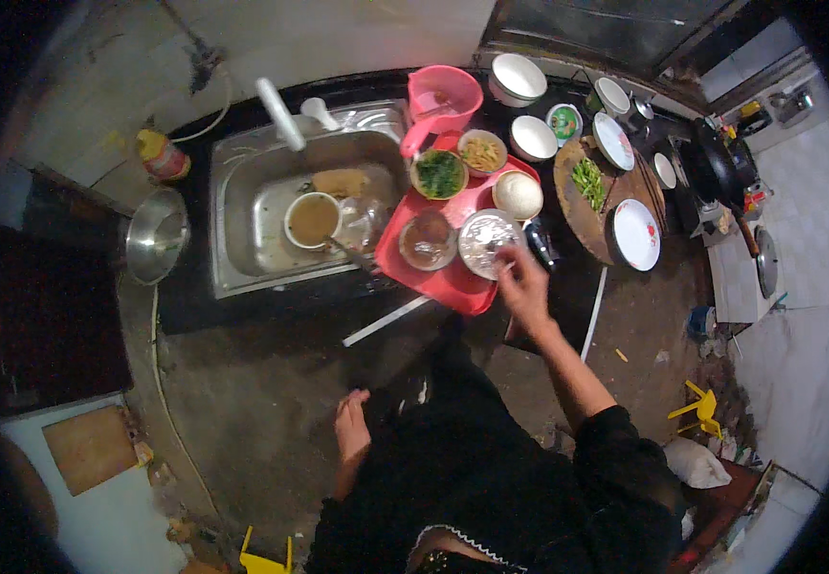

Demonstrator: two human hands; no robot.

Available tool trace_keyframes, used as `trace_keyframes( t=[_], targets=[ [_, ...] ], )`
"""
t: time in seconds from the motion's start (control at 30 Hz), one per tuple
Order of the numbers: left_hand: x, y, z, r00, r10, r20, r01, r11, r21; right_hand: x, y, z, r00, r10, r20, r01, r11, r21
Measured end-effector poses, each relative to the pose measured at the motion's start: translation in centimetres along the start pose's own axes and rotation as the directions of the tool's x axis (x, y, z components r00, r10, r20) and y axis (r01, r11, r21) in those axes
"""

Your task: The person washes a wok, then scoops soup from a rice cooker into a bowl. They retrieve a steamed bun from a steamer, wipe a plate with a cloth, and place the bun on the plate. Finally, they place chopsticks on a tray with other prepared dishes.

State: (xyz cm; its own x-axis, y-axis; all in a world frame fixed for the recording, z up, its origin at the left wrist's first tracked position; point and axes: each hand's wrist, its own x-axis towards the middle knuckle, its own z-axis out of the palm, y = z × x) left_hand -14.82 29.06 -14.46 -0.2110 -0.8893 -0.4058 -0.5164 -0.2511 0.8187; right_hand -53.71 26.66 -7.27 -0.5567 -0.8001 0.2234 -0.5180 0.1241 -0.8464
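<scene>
On a pink plastic tray (473, 305) stand several bowls. My right hand (522, 280) is at the near right edge of a bowl covered with clear film (487, 240); whether the fingers grip its rim or film cannot be made out. Left of that bowl is another film-like covered bowl with brownish contents (428, 242). Farther back on the tray are a bowl of dark leafy greens (439, 174), a bowl of yellowish strips (482, 153) and a bowl with a pale round mass (517, 195). My left hand (353, 423) hangs near my body, away from the counter, holding nothing visible.
A steel sink (256, 278) at the left holds a bowl of brown liquid (313, 221). Behind the tray is a pink strainer or scoop (445, 90). To the right, a round wooden board (573, 215) bears cut greens (589, 183) and plates (636, 234). A wok (721, 161) stands far right.
</scene>
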Motion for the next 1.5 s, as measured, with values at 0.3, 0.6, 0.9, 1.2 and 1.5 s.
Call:
trace_keyframes(
  t=[0.3, 0.6, 0.9, 1.2, 1.5],
  targets=[
    [-13.6, -10.0, -22.0, 0.910, -0.411, 0.052, 0.413, 0.910, -0.033, -16.9, -18.3, 26.8, 0.169, -0.330, 0.929, 0.190, 0.936, 0.298],
    [-9.2, -16.1, -33.1, 0.902, -0.431, -0.032, 0.423, 0.896, -0.134, -18.7, -25.8, 44.5, -0.290, -0.311, 0.905, 0.283, 0.876, 0.391],
    [9.6, -14.0, -54.8, 0.959, -0.132, -0.249, 0.158, 0.984, 0.086, 1.2, -46.3, 57.3, 0.053, -0.566, 0.822, 0.600, 0.676, 0.427],
    [24.3, -16.8, -64.0, 0.915, 0.219, -0.337, -0.231, 0.973, 0.007, 20.5, -66.1, 59.2, 0.580, -0.635, 0.509, 0.574, 0.763, 0.297],
    [38.9, -7.7, -74.9, 0.941, 0.317, -0.123, -0.329, 0.940, -0.092, 35.3, -82.3, 56.4, 0.762, -0.647, -0.038, 0.643, 0.749, 0.159]
  ],
)
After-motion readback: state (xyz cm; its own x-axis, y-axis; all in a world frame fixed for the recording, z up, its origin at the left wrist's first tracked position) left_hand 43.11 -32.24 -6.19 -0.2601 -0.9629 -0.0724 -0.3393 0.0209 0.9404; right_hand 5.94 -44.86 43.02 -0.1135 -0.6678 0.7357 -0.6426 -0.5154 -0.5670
